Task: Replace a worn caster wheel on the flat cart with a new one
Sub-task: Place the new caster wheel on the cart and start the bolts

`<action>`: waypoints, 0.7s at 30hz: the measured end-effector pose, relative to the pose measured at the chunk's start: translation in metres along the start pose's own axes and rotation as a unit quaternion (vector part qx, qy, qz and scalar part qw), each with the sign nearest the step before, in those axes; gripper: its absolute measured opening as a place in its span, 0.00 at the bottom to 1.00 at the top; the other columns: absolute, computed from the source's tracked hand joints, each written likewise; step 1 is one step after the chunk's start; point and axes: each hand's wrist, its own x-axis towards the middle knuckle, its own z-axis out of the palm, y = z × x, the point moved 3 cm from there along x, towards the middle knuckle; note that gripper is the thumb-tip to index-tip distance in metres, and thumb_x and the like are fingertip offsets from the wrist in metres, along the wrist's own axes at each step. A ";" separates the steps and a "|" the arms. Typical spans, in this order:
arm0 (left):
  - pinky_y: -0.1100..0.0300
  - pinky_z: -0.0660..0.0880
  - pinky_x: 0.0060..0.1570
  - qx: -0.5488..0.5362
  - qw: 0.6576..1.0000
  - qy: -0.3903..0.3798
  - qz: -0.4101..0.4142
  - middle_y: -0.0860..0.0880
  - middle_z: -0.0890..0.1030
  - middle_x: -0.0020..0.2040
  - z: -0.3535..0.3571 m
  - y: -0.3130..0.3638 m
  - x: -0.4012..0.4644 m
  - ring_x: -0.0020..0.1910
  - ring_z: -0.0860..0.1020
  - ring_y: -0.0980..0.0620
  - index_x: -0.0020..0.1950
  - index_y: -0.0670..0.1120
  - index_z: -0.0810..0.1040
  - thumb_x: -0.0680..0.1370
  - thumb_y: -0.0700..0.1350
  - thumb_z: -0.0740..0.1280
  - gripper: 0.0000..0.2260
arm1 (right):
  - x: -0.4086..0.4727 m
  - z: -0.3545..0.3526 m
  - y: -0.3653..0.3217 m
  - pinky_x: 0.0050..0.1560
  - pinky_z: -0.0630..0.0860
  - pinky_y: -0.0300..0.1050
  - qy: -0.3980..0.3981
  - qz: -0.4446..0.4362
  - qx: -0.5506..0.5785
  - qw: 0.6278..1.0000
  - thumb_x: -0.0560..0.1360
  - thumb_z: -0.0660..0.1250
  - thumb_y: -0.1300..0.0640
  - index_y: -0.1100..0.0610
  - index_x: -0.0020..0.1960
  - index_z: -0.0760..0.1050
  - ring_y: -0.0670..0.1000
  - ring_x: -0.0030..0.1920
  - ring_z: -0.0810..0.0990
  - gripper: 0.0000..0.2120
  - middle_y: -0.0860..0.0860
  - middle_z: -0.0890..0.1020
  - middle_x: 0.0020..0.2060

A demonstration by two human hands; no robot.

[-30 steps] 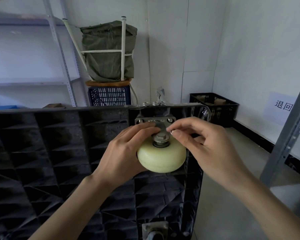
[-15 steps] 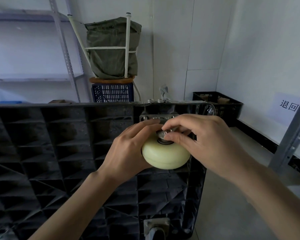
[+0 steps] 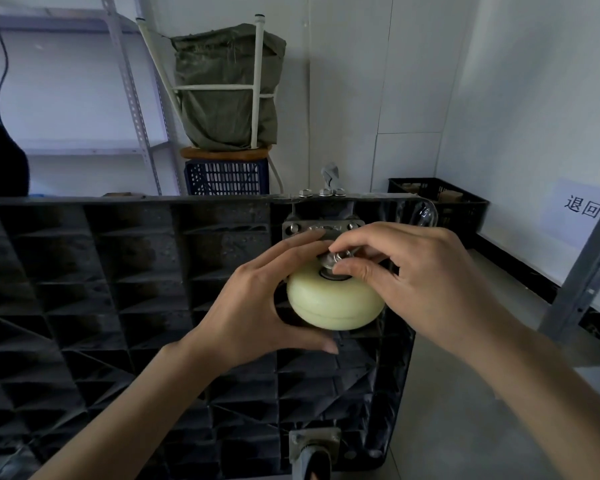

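We look down at a black ribbed plastic flat cart (image 3: 118, 289) standing on its edge, its underside toward us. Near its upper right corner a pale cream round caster wheel (image 3: 333, 303) sits just below a grey metal mounting plate (image 3: 323, 226) bolted to the cart.

Our left hand (image 3: 253, 306) cups the wheel from the left: the thumb curls beneath it and the fingers reach over its upper side toward the hub. Our right hand (image 3: 416, 278) comes in from the right, thumb and forefinger pinching a small silver metal nut (image 3: 330, 259) at the wheel's centre, the other fingers loosely curled behind.

Three loose silver nuts (image 3: 321, 192) rest on the cart's top edge, just above the plate. At the bottom, a second grey caster (image 3: 314, 452) is fixed to the cart.

Behind the cart we see a dark blue slotted plastic crate (image 3: 226, 177), a round wooden stool (image 3: 226, 152) upturned on it, and an olive green sack (image 3: 226, 84) between the stool's white legs. A black plastic crate (image 3: 440, 206) stands on the floor to the right.
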 end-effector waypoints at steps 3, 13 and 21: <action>0.46 0.71 0.71 -0.069 0.997 0.030 -0.012 0.55 0.72 0.74 0.001 0.010 -0.004 0.75 0.69 0.56 0.73 0.47 0.74 0.61 0.53 0.84 0.43 | 0.000 -0.001 0.000 0.50 0.78 0.35 -0.002 0.008 0.012 1.000 0.75 0.71 0.47 0.52 0.55 0.85 0.39 0.49 0.83 0.13 0.41 0.86 0.50; 0.56 0.76 0.65 -0.077 0.993 0.089 -0.019 0.57 0.75 0.71 0.008 0.018 -0.008 0.71 0.74 0.58 0.70 0.51 0.75 0.63 0.54 0.83 0.37 | -0.002 0.002 0.000 0.48 0.79 0.40 0.003 0.020 0.024 1.000 0.75 0.72 0.47 0.50 0.55 0.84 0.39 0.49 0.83 0.12 0.39 0.85 0.49; 0.48 0.76 0.66 -0.081 0.992 0.092 -0.021 0.56 0.76 0.71 0.007 0.015 -0.008 0.71 0.73 0.56 0.68 0.48 0.77 0.63 0.55 0.83 0.37 | -0.013 -0.021 0.030 0.48 0.79 0.38 0.131 0.077 0.082 0.985 0.75 0.75 0.54 0.56 0.53 0.85 0.47 0.47 0.84 0.09 0.45 0.84 0.47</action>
